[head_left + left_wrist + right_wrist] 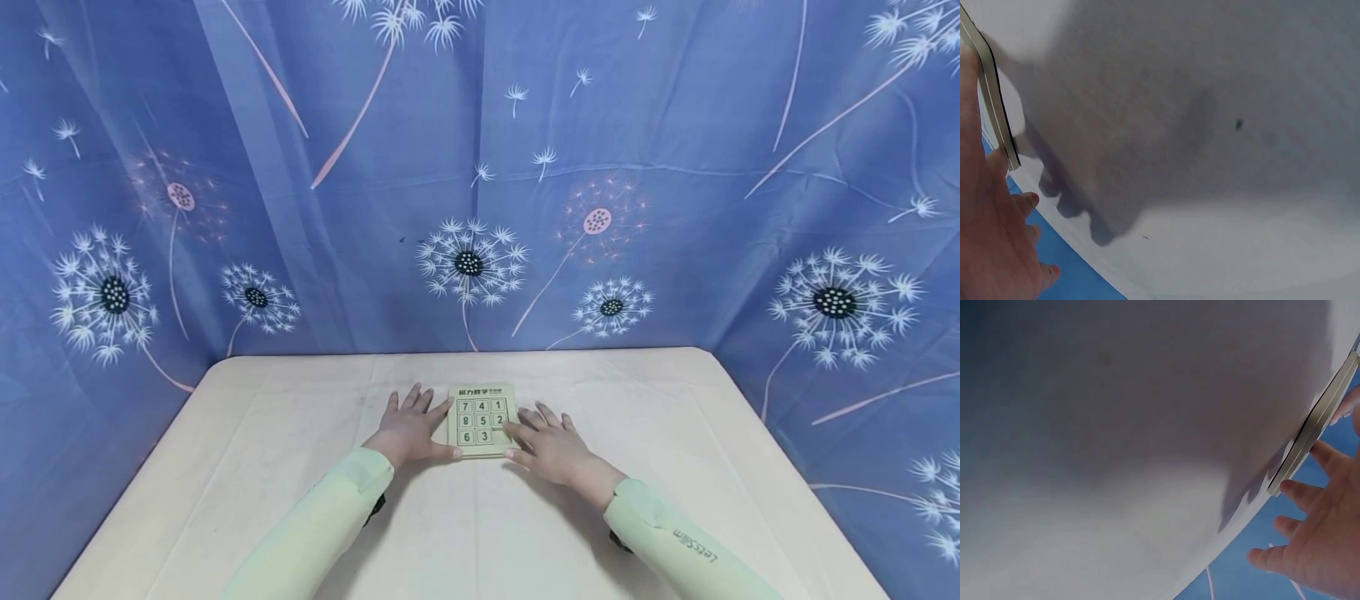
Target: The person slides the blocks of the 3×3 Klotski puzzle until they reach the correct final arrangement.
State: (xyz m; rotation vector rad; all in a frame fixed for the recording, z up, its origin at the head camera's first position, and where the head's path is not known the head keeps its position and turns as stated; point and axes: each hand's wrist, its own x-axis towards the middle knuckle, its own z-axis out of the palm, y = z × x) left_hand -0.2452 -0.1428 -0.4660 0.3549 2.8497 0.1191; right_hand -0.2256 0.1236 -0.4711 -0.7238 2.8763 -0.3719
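A pale yellow-green sliding number puzzle [482, 452] lies flat on the table. Its tiles read 7 4 1 in the top row, 8 5 2 in the middle, and 6 3 in the bottom row, with a gap at bottom right. My left hand [408, 429] is spread along the puzzle's left side, index fingertip near the upper corner and thumb at the lower one. On the other side, my right hand [558, 450] reaches over the right edge, index fingertip at the tile marked 2 beside the gap. Its thumb is by the lower right corner. Both wrist views show the puzzle's side edge [999, 103].
A cream cloth covers the table [247, 483]. Blue curtains [360, 275] with dandelion prints stand close behind it and along both sides. Long light green sleeves [322, 525] cover both forearms.
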